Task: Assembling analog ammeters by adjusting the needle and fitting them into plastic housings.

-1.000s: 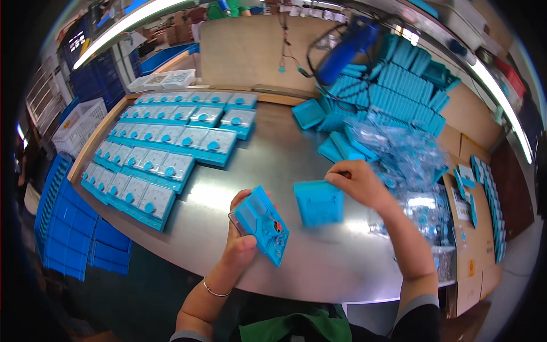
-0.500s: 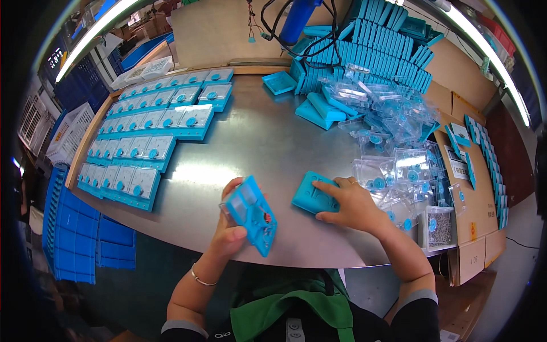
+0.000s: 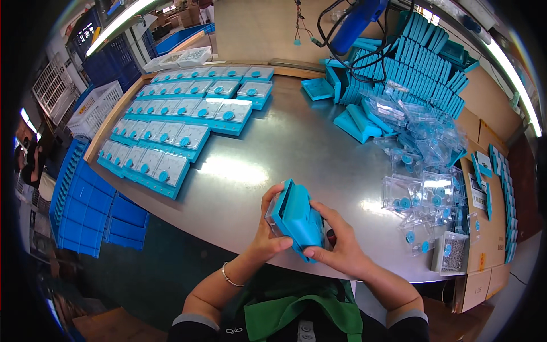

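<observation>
The left hand point(image 3: 265, 238) grips the blue panel point(image 3: 278, 212). Just at the right of this panel, the right hand point(image 3: 344, 246) holds the blue cover point(image 3: 303, 215).

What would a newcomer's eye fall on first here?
Probably two box-shaped turquoise plastic shells, held against each other by the left hand and right hand, low in the centre. Next, neat rows of turquoise units with clear square fronts lie at left, and stacked turquoise plastic trays stand at upper right.

No wording is legible. White label point(image 3: 477, 195) on the cardboard point(image 3: 492, 242) at right carries dark print, too small to read; orange mark point(image 3: 482, 261) sits lower. Dark garment point(image 3: 219, 335) shows small white marking point(image 3: 233, 330).
</observation>
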The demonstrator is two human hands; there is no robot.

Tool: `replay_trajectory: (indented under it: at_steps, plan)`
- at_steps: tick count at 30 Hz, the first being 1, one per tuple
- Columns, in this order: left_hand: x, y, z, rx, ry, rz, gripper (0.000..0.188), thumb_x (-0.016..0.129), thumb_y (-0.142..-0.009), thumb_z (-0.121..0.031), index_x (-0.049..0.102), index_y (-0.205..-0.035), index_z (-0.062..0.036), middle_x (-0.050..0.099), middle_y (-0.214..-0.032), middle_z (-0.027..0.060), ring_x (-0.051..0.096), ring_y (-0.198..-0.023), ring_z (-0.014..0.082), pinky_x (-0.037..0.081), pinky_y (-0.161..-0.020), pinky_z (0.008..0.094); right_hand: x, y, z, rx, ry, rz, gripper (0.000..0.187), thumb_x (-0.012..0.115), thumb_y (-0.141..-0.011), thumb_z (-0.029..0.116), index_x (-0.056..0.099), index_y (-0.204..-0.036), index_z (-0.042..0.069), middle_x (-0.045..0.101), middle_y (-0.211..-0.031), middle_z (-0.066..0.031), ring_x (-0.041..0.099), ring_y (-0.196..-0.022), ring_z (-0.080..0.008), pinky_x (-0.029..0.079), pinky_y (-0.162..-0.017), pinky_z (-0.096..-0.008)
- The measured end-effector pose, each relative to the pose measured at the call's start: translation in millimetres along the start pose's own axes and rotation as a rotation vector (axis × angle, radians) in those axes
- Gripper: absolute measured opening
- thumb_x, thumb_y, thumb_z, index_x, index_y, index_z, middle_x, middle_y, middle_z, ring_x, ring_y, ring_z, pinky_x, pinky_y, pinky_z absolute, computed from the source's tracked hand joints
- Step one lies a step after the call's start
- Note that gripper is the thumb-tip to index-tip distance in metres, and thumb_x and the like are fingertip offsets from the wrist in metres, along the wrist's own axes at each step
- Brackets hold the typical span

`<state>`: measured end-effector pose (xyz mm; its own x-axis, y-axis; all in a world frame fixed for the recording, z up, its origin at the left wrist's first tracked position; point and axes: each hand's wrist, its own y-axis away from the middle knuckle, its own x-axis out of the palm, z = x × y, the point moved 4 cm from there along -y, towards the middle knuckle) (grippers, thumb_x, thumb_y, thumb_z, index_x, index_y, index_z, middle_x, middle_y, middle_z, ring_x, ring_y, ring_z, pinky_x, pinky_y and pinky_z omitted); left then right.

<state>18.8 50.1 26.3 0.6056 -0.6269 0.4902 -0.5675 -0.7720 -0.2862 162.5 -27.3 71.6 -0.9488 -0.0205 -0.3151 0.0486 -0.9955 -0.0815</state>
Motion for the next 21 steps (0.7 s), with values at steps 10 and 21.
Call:
replay_trajectory:
  at_steps: [10,21]
  plan:
    - [-13.5,5.7,1.5,0.016,0.008,0.031,0.102,0.08,-0.062,-0.026,0.016,-0.141,-0.0199,0.03,-0.135,0.0089,0.035,-0.126,0.0259,0.035,-0.102,0.0427,12.4,-4.6,-7.1,-0.148,0.096,-0.001,0.081,0.077,-0.073,0.033,0.036,-0.137,0.006,0.045,-0.13,-0.0185,0.046,-0.119,-0.0304,0.039,-0.096,-0.0378]
    - [-2.4,11.3,-3.7,0.01,-0.01,0.112,0.1,0.079,-0.061,-0.021,0.018,-0.14,-0.0203,0.032,-0.131,0.0093,0.038,-0.122,0.027,0.038,-0.099,0.0413,10.0,13.8,-7.7,-0.17,0.044,-0.016,0.08,0.078,-0.072,0.024,0.035,-0.137,0.006,0.044,-0.131,-0.0205,0.045,-0.121,-0.0325,0.036,-0.1,-0.0385]
